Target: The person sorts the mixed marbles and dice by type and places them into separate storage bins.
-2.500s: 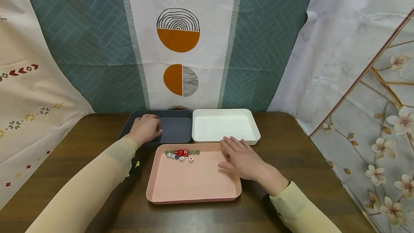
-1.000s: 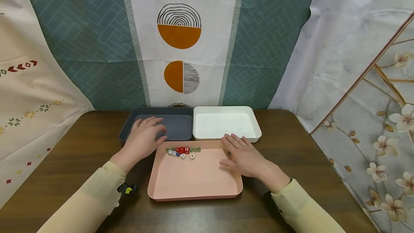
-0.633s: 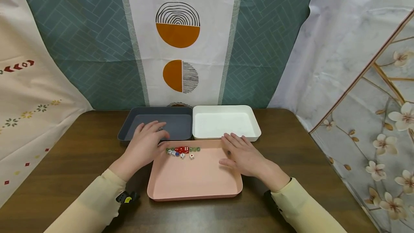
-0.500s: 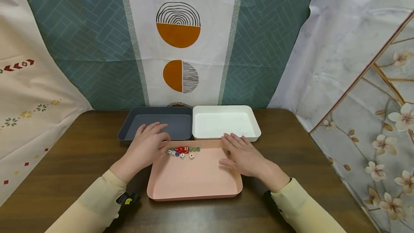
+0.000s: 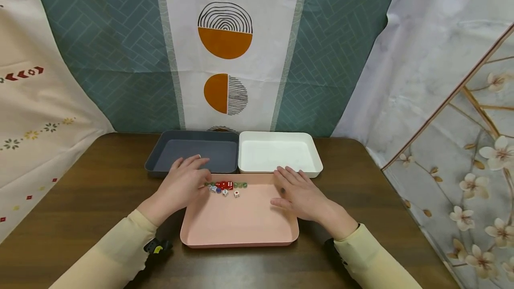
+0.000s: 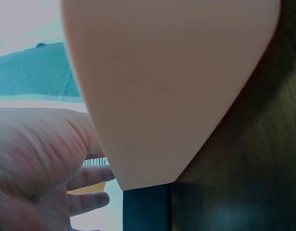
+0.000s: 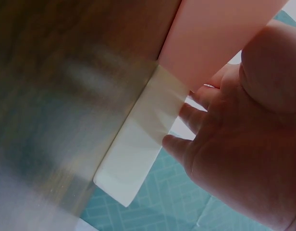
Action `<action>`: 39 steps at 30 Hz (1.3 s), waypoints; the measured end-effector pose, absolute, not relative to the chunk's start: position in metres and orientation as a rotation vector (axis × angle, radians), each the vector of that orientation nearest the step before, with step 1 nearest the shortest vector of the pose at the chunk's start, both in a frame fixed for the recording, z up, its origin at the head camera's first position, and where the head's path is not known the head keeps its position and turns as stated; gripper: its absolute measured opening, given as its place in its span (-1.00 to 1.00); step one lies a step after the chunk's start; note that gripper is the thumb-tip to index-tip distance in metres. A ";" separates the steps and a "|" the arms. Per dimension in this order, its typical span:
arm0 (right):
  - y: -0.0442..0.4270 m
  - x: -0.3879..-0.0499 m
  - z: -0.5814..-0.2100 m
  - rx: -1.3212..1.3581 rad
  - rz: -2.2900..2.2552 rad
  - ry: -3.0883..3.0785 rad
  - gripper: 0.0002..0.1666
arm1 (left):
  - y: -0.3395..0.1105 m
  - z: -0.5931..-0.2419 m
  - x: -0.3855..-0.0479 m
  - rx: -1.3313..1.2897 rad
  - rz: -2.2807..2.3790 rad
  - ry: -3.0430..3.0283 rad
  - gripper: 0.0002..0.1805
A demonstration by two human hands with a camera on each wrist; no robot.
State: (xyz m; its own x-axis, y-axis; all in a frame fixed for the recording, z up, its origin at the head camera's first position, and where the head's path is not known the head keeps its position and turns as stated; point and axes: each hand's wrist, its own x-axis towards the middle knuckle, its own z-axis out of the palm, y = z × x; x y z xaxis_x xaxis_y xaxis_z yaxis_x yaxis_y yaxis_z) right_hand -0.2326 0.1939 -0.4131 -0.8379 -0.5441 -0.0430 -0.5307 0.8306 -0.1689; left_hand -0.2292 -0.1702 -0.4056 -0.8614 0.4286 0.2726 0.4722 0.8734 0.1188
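My left hand point(image 5: 181, 187) reaches over the back left corner of the pink tray point(image 5: 241, 222). Its thumb and index fingertips come down beside the left end of a cluster of dice; whether they pinch one is hidden. In the left wrist view, other fingers point(image 6: 90, 202) of this hand stretch out past the tray wall. Red dice point(image 5: 224, 185), white dice point(image 5: 225, 193) and small green pieces point(image 5: 240, 185) lie along the tray's back left, with a blue piece point(image 5: 218, 190) among them. My right hand point(image 5: 302, 196) rests flat over the pink tray's back right corner, fingertips at the white tray point(image 5: 281, 150).
A dark grey tray point(image 5: 213, 146) stands behind the pink one, beside the white tray. What looks like a small white die point(image 5: 199, 156) shows just past the left fingers. The wooden table point(image 5: 225, 269) ends at a hanging patterned cloth point(image 5: 229, 92).
My left hand held a white die in the dark grey tray, released it, then came back to the pink tray's dice. Thumb and index have drawn closer together. My right hand stays put.
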 end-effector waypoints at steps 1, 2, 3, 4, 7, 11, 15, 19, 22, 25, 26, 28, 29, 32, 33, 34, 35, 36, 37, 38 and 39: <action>0.194 -0.232 -0.413 -0.857 -0.235 2.918 0.04 | -0.170 -0.406 -0.229 -0.688 -0.263 -2.810 -0.85; 0.194 -0.232 -0.413 -0.853 -0.235 2.917 0.04 | -0.170 -0.406 -0.229 -0.693 -0.258 -2.810 -0.85; 0.193 -0.232 -0.413 -0.851 -0.238 2.917 0.04 | -0.170 -0.407 -0.229 -0.698 -0.254 -2.807 -0.85; 0.193 -0.232 -0.414 -0.850 -0.244 2.918 0.04 | -0.170 -0.407 -0.230 -0.703 -0.251 -2.803 -0.84; 0.194 -0.232 -0.414 -0.853 -0.250 2.923 0.05 | -0.170 -0.408 -0.230 -0.712 -0.233 -2.792 -0.84; 0.194 -0.232 -0.415 -0.873 -0.251 2.934 0.05 | -0.171 -0.411 -0.230 -0.712 -0.208 -2.788 -0.82; 0.193 -0.233 -0.414 -0.868 -0.247 2.930 0.05 | -0.172 -0.414 -0.231 -0.711 -0.198 -2.781 -0.80; 0.193 -0.234 -0.414 -0.858 -0.235 2.920 0.04 | -0.172 -0.419 -0.233 -0.705 -0.182 -2.776 -0.80; 0.193 -0.233 -0.413 -0.856 -0.235 2.920 0.04 | -0.172 -0.423 -0.233 -0.703 -0.167 -2.765 -0.79; 0.193 -0.233 -0.413 -0.855 -0.239 2.919 0.04 | -0.171 -0.426 -0.233 -0.704 -0.160 -2.751 -0.77; 0.193 -0.233 -0.413 -0.853 -0.233 2.919 0.05 | -0.171 -0.427 -0.233 -0.704 -0.158 -2.747 -0.77; 0.193 -0.233 -0.413 -0.853 -0.233 2.919 0.05 | -0.171 -0.428 -0.233 -0.704 -0.155 -2.741 -0.77; 0.193 -0.233 -0.413 -0.853 -0.233 2.920 0.05 | -0.170 -0.429 -0.233 -0.704 -0.156 -2.739 -0.77; 0.193 -0.233 -0.414 -0.851 -0.229 2.920 0.05 | -0.170 -0.430 -0.234 -0.706 -0.153 -2.734 -0.78; 0.193 -0.233 -0.414 -0.850 -0.228 2.920 0.05 | -0.171 -0.430 -0.234 -0.706 -0.153 -2.733 -0.78; 0.193 -0.233 -0.414 -0.848 -0.227 2.921 0.05 | -0.171 -0.430 -0.234 -0.706 -0.151 -2.732 -0.79; 0.193 -0.233 -0.414 -0.847 -0.226 2.920 0.05 | -0.171 -0.430 -0.234 -0.706 -0.150 -2.731 -0.79; 0.193 -0.233 -0.414 -0.848 -0.228 2.918 0.05 | -0.171 -0.430 -0.233 -0.706 -0.148 -2.732 -0.79; 0.193 -0.233 -0.414 -0.847 -0.229 2.917 0.05 | -0.171 -0.430 -0.233 -0.706 -0.147 -2.733 -0.80; 0.194 -0.233 -0.414 -0.848 -0.229 2.916 0.05 | -0.170 -0.430 -0.233 -0.707 -0.145 -2.733 -0.80; 0.194 -0.233 -0.414 -0.850 -0.230 2.914 0.05 | -0.170 -0.430 -0.233 -0.706 -0.143 -2.734 -0.80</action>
State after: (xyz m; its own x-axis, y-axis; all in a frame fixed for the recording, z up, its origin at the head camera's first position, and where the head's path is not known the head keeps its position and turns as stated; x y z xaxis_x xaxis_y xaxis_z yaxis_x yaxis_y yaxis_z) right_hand -0.2333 0.1940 -0.4143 -0.8399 -0.5404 -0.0509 -0.5257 0.8333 -0.1711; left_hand -0.2333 -0.1700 -0.4297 -0.8294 0.4556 0.3233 0.4869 0.8733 0.0184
